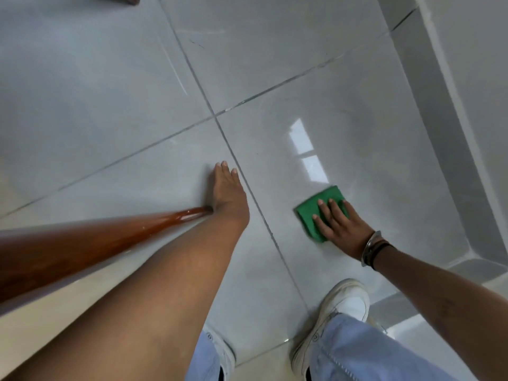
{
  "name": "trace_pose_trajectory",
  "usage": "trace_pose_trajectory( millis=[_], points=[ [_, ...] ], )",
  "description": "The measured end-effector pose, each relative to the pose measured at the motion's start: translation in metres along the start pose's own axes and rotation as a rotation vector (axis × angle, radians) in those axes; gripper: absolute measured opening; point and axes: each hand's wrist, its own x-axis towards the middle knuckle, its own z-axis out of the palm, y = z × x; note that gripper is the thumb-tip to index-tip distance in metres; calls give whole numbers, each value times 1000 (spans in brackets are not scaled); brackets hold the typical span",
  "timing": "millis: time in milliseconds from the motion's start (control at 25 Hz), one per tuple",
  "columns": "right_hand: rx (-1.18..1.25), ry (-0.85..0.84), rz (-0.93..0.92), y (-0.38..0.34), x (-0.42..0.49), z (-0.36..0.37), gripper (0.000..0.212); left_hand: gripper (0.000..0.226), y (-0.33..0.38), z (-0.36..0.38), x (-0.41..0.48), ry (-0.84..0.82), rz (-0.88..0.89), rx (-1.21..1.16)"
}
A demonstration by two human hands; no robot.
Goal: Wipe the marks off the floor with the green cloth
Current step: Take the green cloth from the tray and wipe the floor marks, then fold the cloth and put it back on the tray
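A folded green cloth lies flat on the glossy grey tiled floor, right of centre. My right hand presses down on it with fingers spread over its near half; bracelets circle the wrist. My left hand rests flat on the floor left of a grout line, fingers together and pointing away, holding nothing. Faint pale streaks and a small dark scuff mark the tiles farther away.
A brown wooden leg slants in from the left and meets the floor beside my left hand. My white shoe and light blue trousers are at the bottom. A white skirting and wall run along the right.
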Motion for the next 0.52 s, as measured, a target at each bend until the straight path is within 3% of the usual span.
trace_pose_trajectory(
  millis=[80, 160, 240, 280, 320, 400, 440, 520],
  points=[
    [121, 98, 105, 2, 20, -18, 25, 92, -4, -18, -18, -66, 64, -131],
    [506, 39, 532, 10, 37, -60, 18, 69, -1, -37, -51, -67, 77, -640],
    [1249, 4, 1171, 21, 38, -130, 8, 55, 0, -60, -108, -128, 19, -1282],
    [1683, 61, 1427, 25, 31, -165, 7, 50, -3, -73, -141, -144, -27, -1532],
    [1971, 116, 1566, 28, 19, -202, 8, 42, -8, -84, -175, -116, -79, -1721],
    [2330, 151, 1567, 36, -14, -290, 10, 17, -35, -114, -240, 2, -153, -1989],
    [2486, 137, 1483, 42, -32, -338, 16, 19, -56, -132, -272, 27, -151, -2116],
    [2735, 102, 1185, 51, -57, -421, 52, 35, -106, -163, -324, -77, -42, -2273]
  ],
)
